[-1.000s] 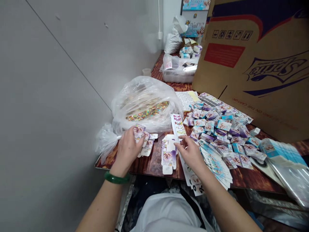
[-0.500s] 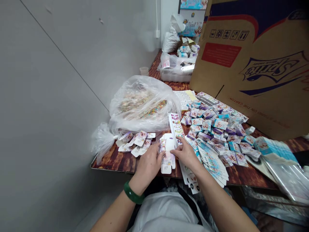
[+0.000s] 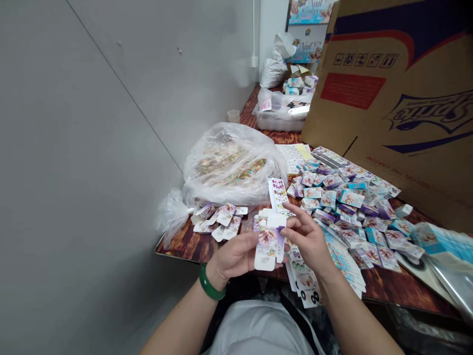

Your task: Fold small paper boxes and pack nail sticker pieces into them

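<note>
A small white-and-purple folding box (image 3: 266, 242) with printed hands on its face is held up over the table's front edge, its end flaps standing out. My left hand (image 3: 234, 255) grips it from the left, thumb at its edge and fingers underneath. At the box's right side, my right hand (image 3: 308, 240) pinches the purple edge panel between thumb and fingers. Behind the right hand lie long sticker sheets (image 3: 278, 191), partly covered. To the left is a loose heap of similar purple-and-white boxes (image 3: 226, 220) with open flaps.
A clear plastic bag (image 3: 236, 162) of glittery packets sits behind the hands, by the grey wall. Many small filled-out boxes (image 3: 343, 202) are piled at right, with fanned blue cards (image 3: 345, 264) in front. A large carton (image 3: 354, 123) stands behind the pile.
The flat box has been lifted off the table. My left hand has turned to hold it from below, and my right hand has taken its right edge. The view has shifted slightly left.
</note>
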`<state>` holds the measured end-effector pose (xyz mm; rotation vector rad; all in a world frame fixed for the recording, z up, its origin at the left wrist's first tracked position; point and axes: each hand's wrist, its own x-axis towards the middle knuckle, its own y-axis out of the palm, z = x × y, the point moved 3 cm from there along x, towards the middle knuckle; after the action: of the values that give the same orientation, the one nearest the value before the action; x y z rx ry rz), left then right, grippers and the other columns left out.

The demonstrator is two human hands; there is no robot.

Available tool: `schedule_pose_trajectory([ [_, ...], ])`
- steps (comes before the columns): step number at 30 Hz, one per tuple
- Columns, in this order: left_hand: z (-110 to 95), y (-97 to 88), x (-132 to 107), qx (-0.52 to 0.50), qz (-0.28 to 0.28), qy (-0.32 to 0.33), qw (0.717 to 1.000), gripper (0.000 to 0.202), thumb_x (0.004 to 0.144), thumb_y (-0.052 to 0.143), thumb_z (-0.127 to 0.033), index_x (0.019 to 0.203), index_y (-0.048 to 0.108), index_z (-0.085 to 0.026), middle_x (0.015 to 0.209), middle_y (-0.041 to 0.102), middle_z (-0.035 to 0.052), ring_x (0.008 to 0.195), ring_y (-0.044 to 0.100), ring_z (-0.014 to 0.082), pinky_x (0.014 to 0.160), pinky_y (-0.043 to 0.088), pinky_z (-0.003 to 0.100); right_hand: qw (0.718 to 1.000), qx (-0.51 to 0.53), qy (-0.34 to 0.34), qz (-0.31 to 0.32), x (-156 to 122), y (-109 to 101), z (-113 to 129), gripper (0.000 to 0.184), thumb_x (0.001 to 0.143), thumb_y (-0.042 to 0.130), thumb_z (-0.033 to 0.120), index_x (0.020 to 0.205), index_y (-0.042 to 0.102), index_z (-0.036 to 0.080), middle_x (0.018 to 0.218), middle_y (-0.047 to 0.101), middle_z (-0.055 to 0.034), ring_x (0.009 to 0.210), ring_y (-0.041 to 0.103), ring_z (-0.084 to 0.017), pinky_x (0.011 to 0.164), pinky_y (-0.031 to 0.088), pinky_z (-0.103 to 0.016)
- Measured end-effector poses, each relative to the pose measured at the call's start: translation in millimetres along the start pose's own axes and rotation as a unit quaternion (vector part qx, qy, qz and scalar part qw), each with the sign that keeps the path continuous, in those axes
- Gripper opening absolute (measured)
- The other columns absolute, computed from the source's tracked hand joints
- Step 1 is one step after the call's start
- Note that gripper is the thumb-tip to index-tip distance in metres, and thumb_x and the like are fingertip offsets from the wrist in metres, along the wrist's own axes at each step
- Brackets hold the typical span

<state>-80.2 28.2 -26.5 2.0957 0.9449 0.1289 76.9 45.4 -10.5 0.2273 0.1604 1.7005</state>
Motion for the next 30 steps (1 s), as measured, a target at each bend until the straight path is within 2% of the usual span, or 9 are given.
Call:
schedule_pose_trajectory([
  [3,4.6,3.0,0.2,0.021,0.032,-0.011,0.999,0.058,0.067,0.073,-0.049,0.113,0.062,-0.016,0.107,0.067,0.0152,0.095,0.066,0.0291,0.088,0.047,0.043,1.0,-0.007,-0.004,-0.002,-2.2,-0.6,2.8,0.057,0.073,0.07,0.021,0.125,0.05,0.03,0.068,0.054,0.0065,0.061,0.051,-0.009,0.063,0.044,-0.023],
  [7,2.0,2.4,5.2,0.168,-0.033,0.058,0.983,0.06,0.067,0.076,-0.041,0.12,0.059,-0.02,0.116,0.064,0.011,0.103,0.062,0.0264,0.094,0.044,0.04,0.999,-0.007,0.02,0.041,-3.1,4.1,6.0,0.055,0.075,0.063,0.023,0.128,0.047,0.027,0.082,0.059,0.0009,0.07,0.055,-0.014,0.064,0.045,-0.027],
  [10,-4.6,4.0,5.7,0.346,-0.099,0.127,0.924,0.062,0.066,0.077,-0.035,0.124,0.057,-0.024,0.127,0.058,0.0077,0.113,0.055,0.0264,0.098,0.04,0.04,0.999,-0.017,0.034,0.024,-2.3,6.3,5.6,0.046,0.073,0.057,0.02,0.119,0.054,0.022,0.087,0.06,-0.0021,0.082,0.056,-0.017,0.073,0.045,-0.03],
  [13,-8.2,6.7,2.9,0.461,-0.124,0.159,0.864,0.066,0.065,0.076,-0.038,0.126,0.055,-0.024,0.129,0.057,0.0087,0.111,0.054,0.0274,0.098,0.041,0.041,0.997,-0.027,0.073,-0.009,-1.1,9.2,4.4,0.046,0.065,0.054,0.016,0.111,0.057,0.02,0.082,0.059,-0.0017,0.077,0.056,-0.017,0.071,0.045,-0.03],
  [16,-10.5,8.8,-0.1,0.493,-0.139,0.164,0.843,0.069,0.064,0.078,-0.038,0.127,0.054,-0.024,0.129,0.056,0.0097,0.114,0.053,0.0289,0.097,0.042,0.041,0.995,-0.038,0.095,-0.021,0.1,13.3,7.7,0.05,0.058,0.051,0.013,0.107,0.058,0.019,0.079,0.059,-0.0008,0.073,0.055,-0.016,0.067,0.045,-0.029],
  [20,-14.4,14.4,-0.1,0.445,-0.133,0.162,0.871,0.069,0.066,0.077,-0.032,0.129,0.052,-0.026,0.129,0.056,0.0083,0.116,0.053,0.0278,0.098,0.042,0.039,0.994,-0.062,0.089,-0.025,3.8,13.2,14.8,0.051,0.056,0.051,0.012,0.106,0.06,0.02,0.082,0.061,-0.0011,0.073,0.057,-0.016,0.064,0.045,-0.028],
  [24,-16.1,14.8,3.2,0.361,-0.139,0.141,0.911,0.04,0.074,0.071,-0.03,0.111,0.065,-0.02,0.111,0.067,0.0067,0.102,0.061,0.0235,0.091,0.045,0.034,0.996,-0.042,0.07,-0.036,7.1,6.4,16.8,0.041,0.06,0.058,0.013,0.1,0.064,0.019,0.083,0.063,-0.0024,0.076,0.059,-0.017,0.066,0.047,-0.028],
  [26,-15.8,12.0,5.5,0.285,-0.156,0.129,0.937,0.026,0.077,0.067,-0.031,0.099,0.07,-0.017,0.099,0.071,0.0057,0.09,0.064,0.0202,0.082,0.049,0.029,0.997,-0.024,0.063,-0.029,6.5,5.6,15.1,0.032,0.066,0.063,0.019,0.097,0.065,0.018,0.086,0.065,-0.0037,0.079,0.06,-0.017,0.07,0.048,-0.029],
  [30,-17.4,8.7,10.6,0.097,-0.203,0.15,0.963,0.023,0.075,0.07,-0.031,0.093,0.069,-0.016,0.089,0.072,0.0053,0.076,0.065,0.0159,0.071,0.05,0.026,0.997,0.01,0.067,-0.019,2.2,12.9,8.1,0.024,0.068,0.073,0.032,0.087,0.066,0.019,0.085,0.068,-0.0028,0.075,0.061,-0.016,0.07,0.049,-0.029],
])
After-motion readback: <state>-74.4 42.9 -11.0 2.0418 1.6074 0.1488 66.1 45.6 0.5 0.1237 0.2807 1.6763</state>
